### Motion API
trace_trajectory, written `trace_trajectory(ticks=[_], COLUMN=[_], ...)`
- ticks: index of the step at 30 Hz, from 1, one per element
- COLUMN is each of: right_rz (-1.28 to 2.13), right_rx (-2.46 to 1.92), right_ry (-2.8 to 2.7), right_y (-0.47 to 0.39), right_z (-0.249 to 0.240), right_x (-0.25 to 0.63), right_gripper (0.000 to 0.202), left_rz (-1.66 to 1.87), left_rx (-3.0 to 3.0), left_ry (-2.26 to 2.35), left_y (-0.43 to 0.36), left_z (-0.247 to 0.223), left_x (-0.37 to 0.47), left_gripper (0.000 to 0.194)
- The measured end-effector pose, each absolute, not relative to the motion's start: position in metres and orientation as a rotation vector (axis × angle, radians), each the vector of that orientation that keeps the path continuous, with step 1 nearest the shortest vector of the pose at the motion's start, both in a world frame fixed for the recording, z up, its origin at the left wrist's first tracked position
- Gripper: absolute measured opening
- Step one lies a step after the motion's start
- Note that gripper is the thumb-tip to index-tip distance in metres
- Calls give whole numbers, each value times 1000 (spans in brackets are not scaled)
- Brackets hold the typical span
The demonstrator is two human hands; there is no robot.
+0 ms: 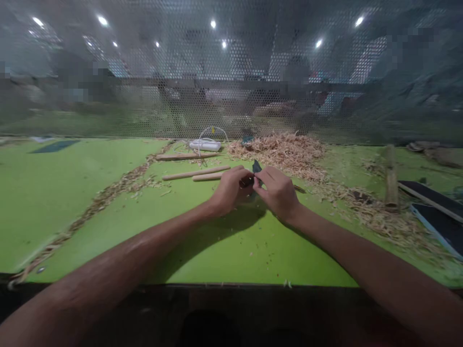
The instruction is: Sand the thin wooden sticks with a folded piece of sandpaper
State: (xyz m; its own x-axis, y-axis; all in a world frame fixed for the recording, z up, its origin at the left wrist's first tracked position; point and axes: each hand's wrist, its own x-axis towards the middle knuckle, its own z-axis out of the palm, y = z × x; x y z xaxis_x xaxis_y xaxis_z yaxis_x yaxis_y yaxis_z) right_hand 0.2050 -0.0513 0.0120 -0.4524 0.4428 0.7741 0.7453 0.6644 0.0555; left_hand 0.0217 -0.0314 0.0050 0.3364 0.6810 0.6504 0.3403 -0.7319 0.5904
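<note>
Over the green tabletop [231, 255], my two hands meet in the middle. My right hand [280, 193] is closed in a pinch on a small dark, thin piece [256, 166] that sticks up past the fingertips; its kind is unclear. My left hand [229, 190] is curled closed right beside it, fingertips touching the right hand's. Something dark shows under those left fingers, but I cannot make out what. Just beyond the left hand lie two smooth, round wooden sticks, the farther stick [195, 173] and the nearer stick [207, 177], whose right end is hidden by the hand.
A heap of wood shavings [289, 149] lies at the back, trailing rightward. Behind stands a perforated metal screen [231, 106]. A white power strip [204, 145] with a cord and a flat wooden piece [188, 156] lie back left. A phone-like dark slab [437, 229] rests at right.
</note>
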Motion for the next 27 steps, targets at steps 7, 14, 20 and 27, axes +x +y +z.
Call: trace_trajectory(ticks=[7,14,20,27], right_rz=[-645,-663,-526,-461], right_rx=[-838,-874,-904,-878], right_ry=[-2099,-2112,-2063,-2059], right_y=[-51,-50,-50,-47], right_z=[14,13,15,15], right_x=[206,206,207,211], right_gripper=[26,27,17,18], left_rz=[1431,1417,1437,1381], left_rx=[2358,2392,2367,2242], left_ry=[826,822,823,969], left_y=[-26,-25,-28,-35], left_z=[-3,-3,1,11], left_x=[22,23,23,21], left_gripper=[7,9,5,10])
